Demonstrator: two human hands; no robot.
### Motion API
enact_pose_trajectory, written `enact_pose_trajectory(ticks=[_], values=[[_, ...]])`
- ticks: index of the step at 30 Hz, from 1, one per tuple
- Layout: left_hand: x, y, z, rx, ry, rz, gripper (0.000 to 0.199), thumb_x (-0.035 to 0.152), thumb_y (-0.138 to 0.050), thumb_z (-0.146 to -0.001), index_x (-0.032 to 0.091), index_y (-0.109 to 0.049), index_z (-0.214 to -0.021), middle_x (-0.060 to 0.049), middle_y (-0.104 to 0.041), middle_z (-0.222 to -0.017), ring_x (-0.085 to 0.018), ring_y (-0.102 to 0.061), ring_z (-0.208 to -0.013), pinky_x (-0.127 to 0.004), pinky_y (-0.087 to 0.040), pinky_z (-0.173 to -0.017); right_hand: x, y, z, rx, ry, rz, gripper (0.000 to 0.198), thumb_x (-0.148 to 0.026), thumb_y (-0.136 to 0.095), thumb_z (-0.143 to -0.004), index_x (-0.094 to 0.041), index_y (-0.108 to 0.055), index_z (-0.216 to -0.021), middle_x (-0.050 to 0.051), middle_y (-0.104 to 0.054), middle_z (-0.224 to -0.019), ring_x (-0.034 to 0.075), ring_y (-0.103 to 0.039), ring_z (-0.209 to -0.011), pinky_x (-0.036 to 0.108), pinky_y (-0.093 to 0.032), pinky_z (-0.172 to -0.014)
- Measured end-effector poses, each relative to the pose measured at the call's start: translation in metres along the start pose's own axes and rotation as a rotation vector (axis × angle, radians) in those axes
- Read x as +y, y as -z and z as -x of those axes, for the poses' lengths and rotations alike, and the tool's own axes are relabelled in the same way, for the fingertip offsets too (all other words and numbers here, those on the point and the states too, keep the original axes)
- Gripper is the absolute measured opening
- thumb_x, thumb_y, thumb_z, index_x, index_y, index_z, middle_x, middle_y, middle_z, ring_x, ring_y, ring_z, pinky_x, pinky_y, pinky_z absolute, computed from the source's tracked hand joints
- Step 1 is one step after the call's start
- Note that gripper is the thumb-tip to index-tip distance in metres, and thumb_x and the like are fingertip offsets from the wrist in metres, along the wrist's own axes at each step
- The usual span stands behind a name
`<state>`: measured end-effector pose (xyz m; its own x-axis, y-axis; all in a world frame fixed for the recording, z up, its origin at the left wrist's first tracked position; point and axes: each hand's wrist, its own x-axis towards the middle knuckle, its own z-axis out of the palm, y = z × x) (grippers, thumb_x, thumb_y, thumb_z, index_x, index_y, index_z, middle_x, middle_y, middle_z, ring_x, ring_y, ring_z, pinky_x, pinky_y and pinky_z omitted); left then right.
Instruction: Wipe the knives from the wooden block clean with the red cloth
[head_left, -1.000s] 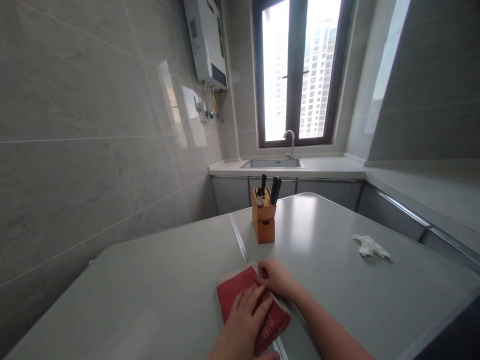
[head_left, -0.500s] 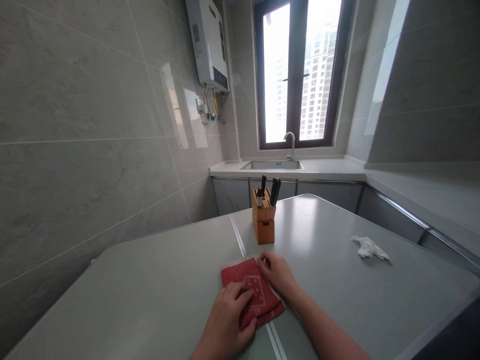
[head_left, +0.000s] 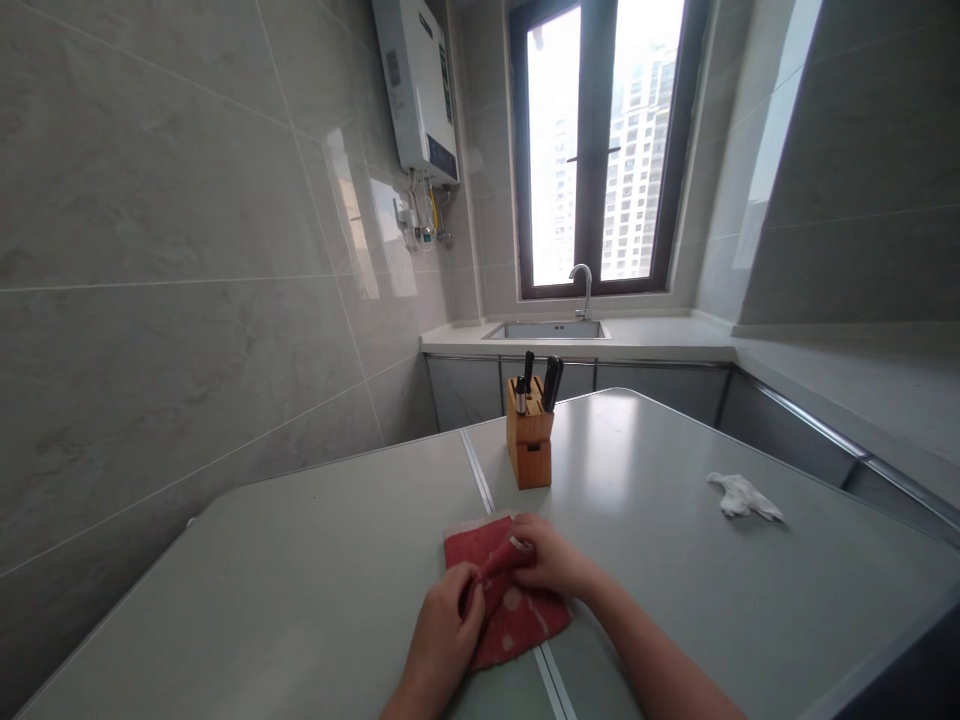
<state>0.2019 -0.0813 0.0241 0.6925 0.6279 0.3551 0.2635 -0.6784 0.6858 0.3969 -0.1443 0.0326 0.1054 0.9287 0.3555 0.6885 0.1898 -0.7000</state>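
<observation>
A red cloth (head_left: 517, 620) with pale spots and a light edge lies on the pale table, across its metal seam. My left hand (head_left: 448, 625) pinches the cloth near its middle, thumb and fingers together. On the far right side, my right hand (head_left: 551, 560) grips a bunched fold of the same cloth, with a bit of light edging showing at the fingers. Between the two hands the fabric is gathered and raised a little, while the rest lies flat. Just beyond the cloth stands a wooden knife block (head_left: 531, 450) holding several black-handled pieces.
A crumpled white tissue (head_left: 744, 497) lies on the right part of the table (head_left: 300, 590). Past the table are a counter with a sink (head_left: 547, 330) and faucet (head_left: 583, 290). A water heater (head_left: 420, 90) hangs on the tiled wall at left.
Both hands have closed on the cloth and lifted a fold of its top layer. The printed square seen before is folded out of sight, and a spotted part shows.
</observation>
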Motion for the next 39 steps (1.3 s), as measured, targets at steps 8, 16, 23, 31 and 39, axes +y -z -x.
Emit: enact_pose_trajectory(ticks=[8, 16, 23, 31, 39], values=[[-0.001, -0.002, 0.005, -0.072, -0.065, -0.143, 0.038, 0.014, -0.047, -0.076, 0.02, -0.055, -0.112, -0.009, -0.062, -0.103, -0.023, -0.06, -0.089, -0.034, -0.048, -0.08, 0.004, -0.01, -0.005, 0.258, -0.04, 0.111, 0.022, -0.005, -0.051, -0.062, -0.02, -0.059, -0.076, 0.003, -0.053, -0.087, 0.016, -0.051, -0.078, 0.027, -0.039, -0.072], [-0.001, -0.002, 0.003, 0.077, -0.129, -0.137, 0.036, 0.02, -0.04, -0.088, 0.021, -0.054, -0.12, -0.01, -0.062, -0.111, -0.023, -0.058, -0.101, -0.036, -0.047, -0.09, 0.006, -0.026, -0.01, 0.396, -0.298, -0.284, 0.014, -0.019, -0.058, -0.063, -0.021, -0.045, -0.064, -0.006, -0.049, -0.054, 0.012, -0.045, -0.053, 0.024, -0.035, -0.051], [0.019, 0.005, 0.006, -0.018, -0.294, -0.186, 0.034, 0.018, -0.042, -0.087, 0.024, -0.06, -0.115, -0.012, -0.054, -0.119, -0.025, -0.052, -0.109, -0.04, -0.045, -0.093, -0.016, -0.03, -0.007, 0.052, -0.51, -1.113, 0.026, -0.044, -0.059, -0.075, -0.018, -0.059, -0.074, 0.0, -0.065, -0.069, 0.015, -0.06, -0.061, 0.026, -0.048, -0.058], [0.012, -0.003, 0.007, -0.128, -0.299, -0.229, 0.062, 0.022, -0.055, -0.078, 0.023, -0.037, -0.138, -0.011, -0.035, -0.143, -0.03, -0.034, -0.129, -0.05, -0.031, -0.106, -0.017, -0.028, -0.009, 0.016, -0.591, -1.432, 0.034, -0.046, -0.056, -0.08, -0.012, -0.062, -0.077, 0.006, -0.068, -0.073, 0.015, -0.065, -0.068, 0.027, -0.051, -0.072], [0.003, -0.007, 0.005, -0.019, -0.289, -0.177, 0.058, 0.018, -0.045, -0.086, 0.023, -0.03, -0.142, -0.011, -0.031, -0.146, -0.031, -0.027, -0.133, -0.054, -0.026, -0.107, -0.011, -0.039, -0.007, -0.019, -0.491, -1.505, 0.021, -0.026, -0.069, -0.069, -0.015, -0.063, -0.086, 0.004, -0.07, -0.08, 0.015, -0.067, -0.074, 0.027, -0.052, -0.076]])
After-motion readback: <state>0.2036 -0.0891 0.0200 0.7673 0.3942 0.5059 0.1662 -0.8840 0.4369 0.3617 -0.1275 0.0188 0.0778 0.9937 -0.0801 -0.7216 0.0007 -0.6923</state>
